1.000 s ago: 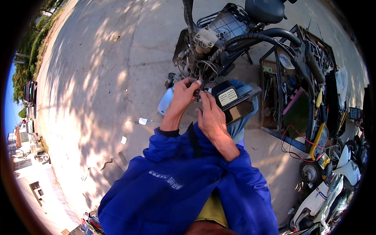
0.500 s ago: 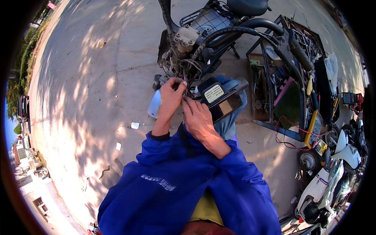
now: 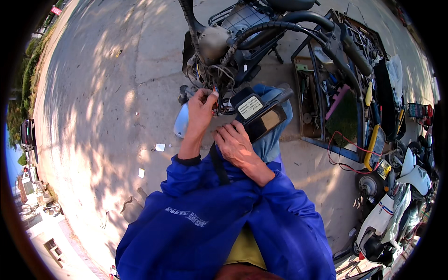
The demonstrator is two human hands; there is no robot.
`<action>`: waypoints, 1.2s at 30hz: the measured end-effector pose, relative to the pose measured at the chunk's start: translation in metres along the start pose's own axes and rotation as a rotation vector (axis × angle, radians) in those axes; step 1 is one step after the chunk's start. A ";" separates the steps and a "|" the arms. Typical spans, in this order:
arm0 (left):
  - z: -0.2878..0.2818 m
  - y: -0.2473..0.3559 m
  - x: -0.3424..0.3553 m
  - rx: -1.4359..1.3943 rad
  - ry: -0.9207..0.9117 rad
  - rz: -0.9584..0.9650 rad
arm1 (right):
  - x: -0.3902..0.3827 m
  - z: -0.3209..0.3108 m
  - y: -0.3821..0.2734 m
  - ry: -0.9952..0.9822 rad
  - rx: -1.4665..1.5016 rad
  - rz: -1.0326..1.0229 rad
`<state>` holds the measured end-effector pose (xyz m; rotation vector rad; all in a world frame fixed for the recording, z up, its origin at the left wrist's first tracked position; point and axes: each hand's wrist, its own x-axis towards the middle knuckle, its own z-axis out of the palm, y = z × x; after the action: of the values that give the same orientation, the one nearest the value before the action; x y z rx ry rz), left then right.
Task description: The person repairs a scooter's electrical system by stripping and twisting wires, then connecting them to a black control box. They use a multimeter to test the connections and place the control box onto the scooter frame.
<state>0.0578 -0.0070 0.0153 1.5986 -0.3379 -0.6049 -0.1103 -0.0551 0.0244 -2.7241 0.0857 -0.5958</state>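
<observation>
At the front of a partly stripped electric bike [image 3: 215,43], my left hand [image 3: 199,112] pinches thin coloured wires [image 3: 215,88] between thumb and fingertips. My right hand [image 3: 234,143] is lower and nearer my body, its fingers bent together; what is under them, if anything, is hidden. Just beyond it lies a black dash panel [image 3: 266,120] with a white printed label [image 3: 250,107], resting over my jeans-clad leg [image 3: 268,151]. Beside my left wrist is a pale rounded shell [image 3: 181,122]. Grey cables [image 3: 219,74] hang in a tangle below the steering head.
A metal-framed tool cart [image 3: 322,142] full of hand tools stands to the right, with a yellow-cased meter [image 3: 372,149] and red leads at its near corner. The curved black handlebar [image 3: 298,29] arches over toward it. Scooter parts [image 3: 375,224] are piled at lower right.
My right hand has drawn back from the wires toward my body. My left hand still pinches them. The view has shifted slightly, and the bike sits a little higher and further left.
</observation>
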 end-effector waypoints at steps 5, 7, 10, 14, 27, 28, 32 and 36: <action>0.001 0.002 -0.004 -0.045 0.027 -0.050 | 0.001 0.003 0.001 0.081 0.012 -0.030; 0.001 -0.001 -0.005 -0.117 0.041 -0.061 | 0.000 0.005 0.001 0.081 0.000 -0.035; 0.002 -0.004 -0.007 -0.200 0.027 -0.040 | -0.001 0.006 0.002 0.090 0.004 -0.039; 0.001 0.002 -0.012 -0.174 0.045 -0.083 | -0.001 0.010 0.003 0.117 0.004 -0.052; 0.015 0.017 -0.023 -0.005 0.109 0.124 | -0.009 0.009 0.008 0.103 0.005 -0.057; 0.014 0.017 -0.024 0.067 0.125 0.193 | -0.010 0.009 0.009 0.101 0.011 -0.057; 0.016 0.027 -0.031 0.263 0.074 0.354 | -0.013 0.012 0.007 0.074 0.002 -0.052; 0.021 0.033 -0.042 0.370 -0.129 0.235 | -0.012 0.010 0.006 0.136 0.013 -0.075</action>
<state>0.0159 -0.0053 0.0552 1.8399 -0.7585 -0.4827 -0.1173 -0.0564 0.0091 -2.6820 0.0138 -0.7994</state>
